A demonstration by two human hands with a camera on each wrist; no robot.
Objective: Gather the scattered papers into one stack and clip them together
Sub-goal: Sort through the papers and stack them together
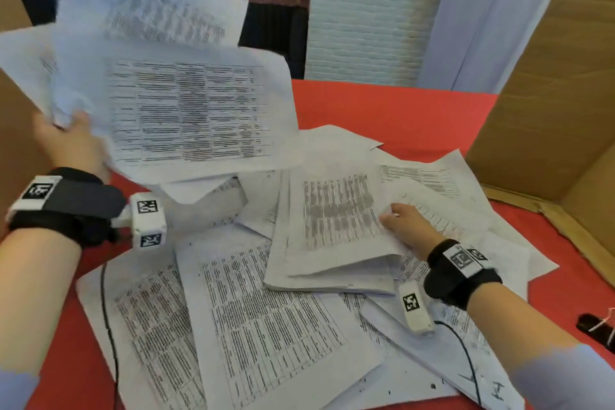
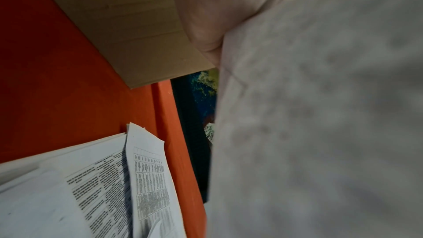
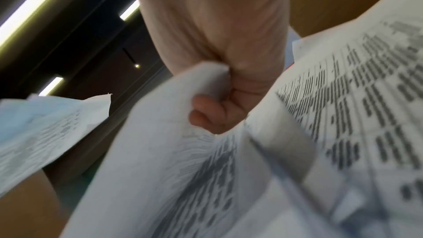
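Note:
Printed white papers [image 1: 266, 319] lie scattered and overlapping on the red table [image 1: 416, 110]. My left hand [image 1: 68, 140] is raised at the left and grips a fanned bunch of sheets [image 1: 186, 110] by one corner; in the left wrist view that bunch [image 2: 320, 124] fills the right side. My right hand [image 1: 407, 226] reaches into the pile at the right and pinches the edge of a few lifted sheets [image 1: 336, 220]; the right wrist view shows its curled fingers [image 3: 210, 113] around the paper edge [image 3: 183, 97]. A black binder clip [image 1: 597, 331] lies on the table at the far right.
Brown cardboard walls stand at the right [image 1: 559, 76] and at the left [image 1: 13, 150] of the table. A white brick wall [image 1: 366, 10] rises behind it. Thin black cables [image 1: 108, 326] run from my wrist cameras across the papers.

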